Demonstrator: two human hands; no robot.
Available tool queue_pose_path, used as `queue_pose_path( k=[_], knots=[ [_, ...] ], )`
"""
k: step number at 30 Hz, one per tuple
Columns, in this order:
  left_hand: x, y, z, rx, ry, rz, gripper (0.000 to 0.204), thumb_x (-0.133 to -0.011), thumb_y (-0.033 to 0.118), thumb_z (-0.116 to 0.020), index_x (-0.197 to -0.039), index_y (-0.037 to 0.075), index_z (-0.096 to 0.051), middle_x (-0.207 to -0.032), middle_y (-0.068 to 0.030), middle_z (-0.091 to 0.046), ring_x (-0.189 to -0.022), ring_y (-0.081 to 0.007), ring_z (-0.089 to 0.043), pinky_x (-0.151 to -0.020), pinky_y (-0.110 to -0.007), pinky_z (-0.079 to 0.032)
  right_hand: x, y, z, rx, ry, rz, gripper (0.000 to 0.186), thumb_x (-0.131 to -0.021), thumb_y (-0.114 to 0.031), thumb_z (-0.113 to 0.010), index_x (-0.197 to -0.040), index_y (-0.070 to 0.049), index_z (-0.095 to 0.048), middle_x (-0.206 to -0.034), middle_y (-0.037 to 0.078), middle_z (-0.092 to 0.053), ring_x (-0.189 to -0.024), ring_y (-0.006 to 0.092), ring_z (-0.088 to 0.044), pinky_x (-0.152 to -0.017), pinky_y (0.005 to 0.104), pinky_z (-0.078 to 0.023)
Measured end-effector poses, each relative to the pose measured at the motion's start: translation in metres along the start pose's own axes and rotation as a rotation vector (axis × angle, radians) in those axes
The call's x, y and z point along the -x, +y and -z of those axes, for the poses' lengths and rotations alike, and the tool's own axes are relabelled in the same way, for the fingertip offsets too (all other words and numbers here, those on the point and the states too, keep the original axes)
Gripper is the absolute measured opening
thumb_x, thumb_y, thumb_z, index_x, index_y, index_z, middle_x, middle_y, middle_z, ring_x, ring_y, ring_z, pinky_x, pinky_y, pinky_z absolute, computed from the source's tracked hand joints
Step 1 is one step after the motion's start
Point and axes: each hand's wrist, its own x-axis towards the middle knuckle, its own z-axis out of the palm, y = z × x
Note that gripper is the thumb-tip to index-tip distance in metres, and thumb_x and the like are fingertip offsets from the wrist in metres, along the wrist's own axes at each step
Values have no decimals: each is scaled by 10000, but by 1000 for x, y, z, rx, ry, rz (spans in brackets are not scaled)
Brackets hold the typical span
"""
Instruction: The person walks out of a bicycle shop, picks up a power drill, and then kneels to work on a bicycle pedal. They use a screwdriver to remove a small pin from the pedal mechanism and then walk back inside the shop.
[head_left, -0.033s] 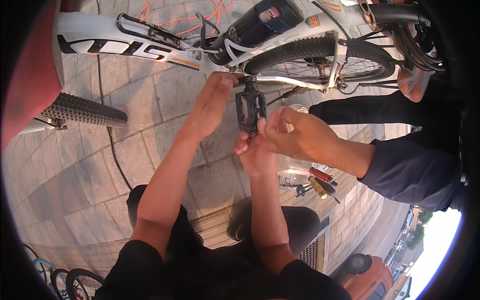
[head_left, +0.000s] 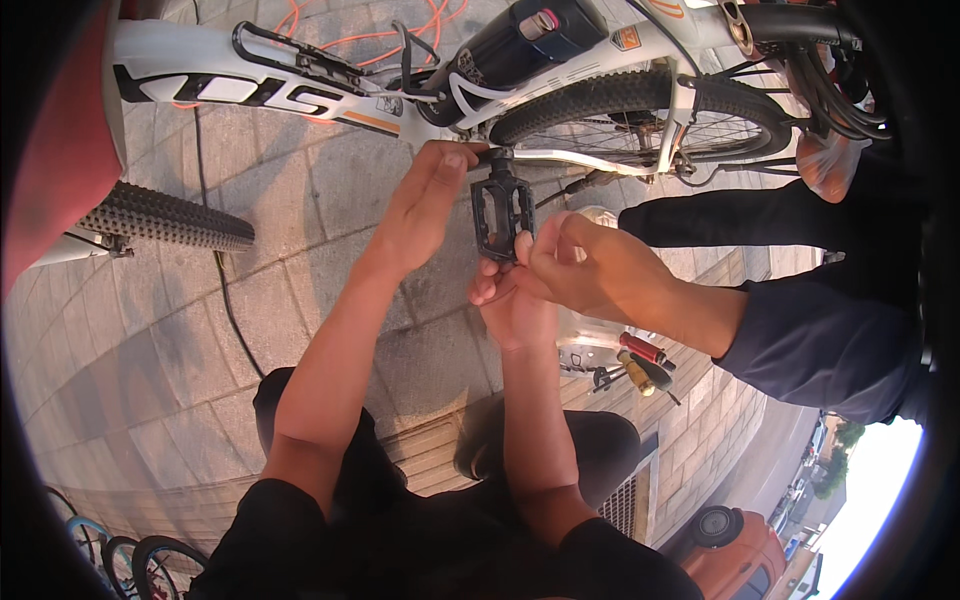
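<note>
A black bicycle pedal (head_left: pixel 503 205) hangs from the end of the crank arm (head_left: pixel 485 158) below the white bicycle frame (head_left: pixel 440 118). My left hand (head_left: pixel 425 205) is closed on the crank arm, its fingertips partly hidden behind it. At the pedal's near end, the fingertips of my right hand (head_left: pixel 518 305) pinch its outer edge. From the right, a co-worker's hand (head_left: pixel 605 270) reaches to the same end of the pedal and overlaps my right fingers. Whatever small part may lie between those fingers is hidden.
A dark bottle (head_left: pixel 530 50) sits in the frame's cage, with the knobby wheel (head_left: pixel 640 115) beyond. Right of my hands, a clear container (head_left: pixel 585 340) stands beside hand tools (head_left: pixel 640 365). A black cable (head_left: pixel 230 320) crosses the paving at left, near another tyre (head_left: pixel 175 215).
</note>
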Motion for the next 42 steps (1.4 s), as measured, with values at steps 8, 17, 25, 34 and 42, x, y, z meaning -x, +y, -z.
queue_pose_path(
  k=[8, 17, 25, 34, 42],
  knots=[
    [0, -4, -2, 17, 31, -2, 486, -1097, 497, -424, -1156, 48, -599, -1306, -78, -646, -1199, -184, -524, -1094, -357, -369, -1, 1, 3, 125, 99, 118, 353, -1081, -428, -501, -1203, -102, -560, -863, 95, -650, -641, 238, -621, -556, 383, -525],
    [2, 3, -2, -8, 7, -25, 525, -1095, 517, -415, -1189, 33, -597, -1351, -146, -618, -1234, -216, -546, -1164, -385, -362, -2, -5, 30, 43, -130, 65, 444, -1096, -387, -488, -1502, -238, -387, -1059, 60, -630, -780, 290, -672, -571, 410, -570],
    [11, 21, -6, -159, -6, -16, 631, -1091, 580, -355, -1202, 20, -624, -1301, -89, -632, -1137, -194, -546, -1082, -354, -402, 5, -2, 48, 82, -85, 164, 425, -1096, -295, -476, -1515, -317, -409, -1165, 54, -617, -923, 340, -654, -660, 417, -559],
    [21, 20, -14, -165, 16, 7, 671, -1087, 602, -348, -1186, -2, -623, -1266, -124, -642, -1180, -212, -563, -1101, -368, -402, 30, -24, 32, -231, 27, -148, 279, -1095, -312, -469, -1110, -122, -674, -1083, 165, -695, -791, 342, -681, -650, 415, -577],
    [6, 4, -13, -111, 75, -34, 622, -1090, 568, -384, -1188, 1, -619, -1299, -138, -640, -1171, -217, -579, -1086, -373, -422, 13, -4, 33, -73, -147, -68, 330, -1090, -334, -467, -1103, -90, -688, -1026, 178, -733, -786, 305, -719, -696, 471, -610]
  ],
)
